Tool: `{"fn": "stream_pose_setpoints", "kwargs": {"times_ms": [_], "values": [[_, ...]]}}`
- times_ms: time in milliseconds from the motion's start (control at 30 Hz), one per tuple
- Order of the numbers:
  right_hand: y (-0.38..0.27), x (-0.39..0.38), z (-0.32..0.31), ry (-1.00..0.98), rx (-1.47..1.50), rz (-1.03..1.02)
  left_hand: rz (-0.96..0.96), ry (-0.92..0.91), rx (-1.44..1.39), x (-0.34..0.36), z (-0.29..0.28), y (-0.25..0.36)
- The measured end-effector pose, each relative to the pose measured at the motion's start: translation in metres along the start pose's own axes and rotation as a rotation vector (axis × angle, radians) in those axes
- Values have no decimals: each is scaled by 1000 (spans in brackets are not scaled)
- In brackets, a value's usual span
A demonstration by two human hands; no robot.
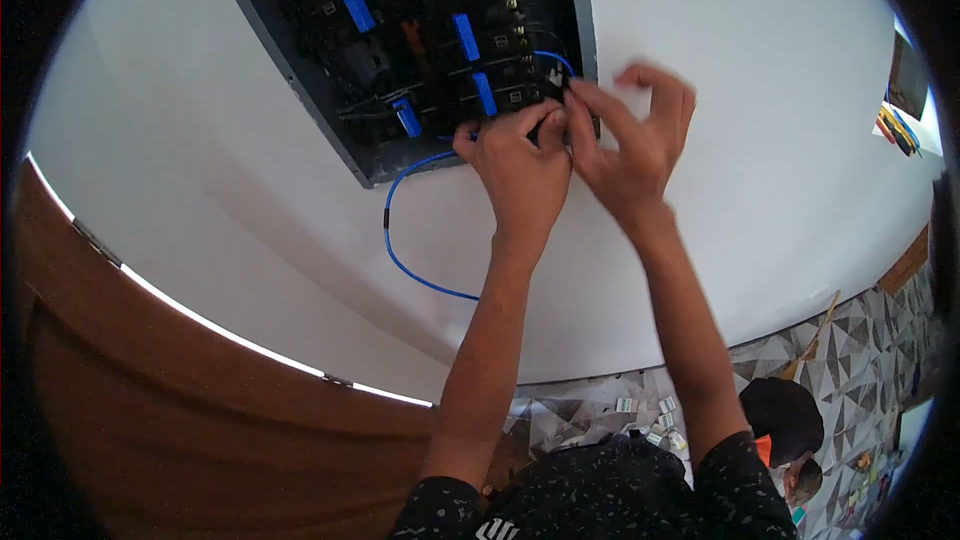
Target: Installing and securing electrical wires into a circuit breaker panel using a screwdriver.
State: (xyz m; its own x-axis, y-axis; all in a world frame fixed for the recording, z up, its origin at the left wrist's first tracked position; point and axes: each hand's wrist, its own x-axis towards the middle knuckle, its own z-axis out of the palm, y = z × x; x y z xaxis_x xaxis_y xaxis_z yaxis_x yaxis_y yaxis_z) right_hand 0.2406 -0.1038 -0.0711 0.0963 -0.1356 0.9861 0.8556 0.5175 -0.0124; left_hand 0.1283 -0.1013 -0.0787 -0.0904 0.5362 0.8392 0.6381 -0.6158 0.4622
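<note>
An open electrical breaker panel (300, 105) with a grey metal frame is set in the white wall, with black breakers (497, 40) inside. At its lower right edge my left hand (520, 155) is closed, finger and thumb pinched around a blue wire (388, 250); the grip itself is partly hidden. Just to its right, my right hand (630, 145) pinches the same wire where it curves down from the right-hand breakers, its other fingers raised and slightly blurred. From beside my left hand, the wire loops out below the panel and passes behind my left forearm.
Blue breaker levers (466, 37) stand out in the panel. A brown door (200, 400) is at the lower left. On the patterned tile floor lie small boxes (627, 405), a broom (815, 335) and a dark rounded object (783, 420). Coloured wires or tools (898, 130) are far right.
</note>
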Motion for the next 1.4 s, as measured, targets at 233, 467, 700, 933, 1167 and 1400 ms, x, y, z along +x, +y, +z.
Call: {"fn": "stream_pose_setpoints", "kwargs": {"times_ms": [233,467,700,933,1167,1400], "values": [[41,57,54,312,152,-567,71,78,33,2,8,6],[9,62,20,-397,-31,-352,131,108,209,1,11,-2],[31,60,49,-15,469,-468,209,246,149,-3,24,4],[32,59,41,-212,315,-305,187,286,91,-2,32,1],[27,54,49,-38,545,-317,352,335,44,4,31,-10],[26,58,34,-89,662,-260,416,344,26,5,37,-15]]}}
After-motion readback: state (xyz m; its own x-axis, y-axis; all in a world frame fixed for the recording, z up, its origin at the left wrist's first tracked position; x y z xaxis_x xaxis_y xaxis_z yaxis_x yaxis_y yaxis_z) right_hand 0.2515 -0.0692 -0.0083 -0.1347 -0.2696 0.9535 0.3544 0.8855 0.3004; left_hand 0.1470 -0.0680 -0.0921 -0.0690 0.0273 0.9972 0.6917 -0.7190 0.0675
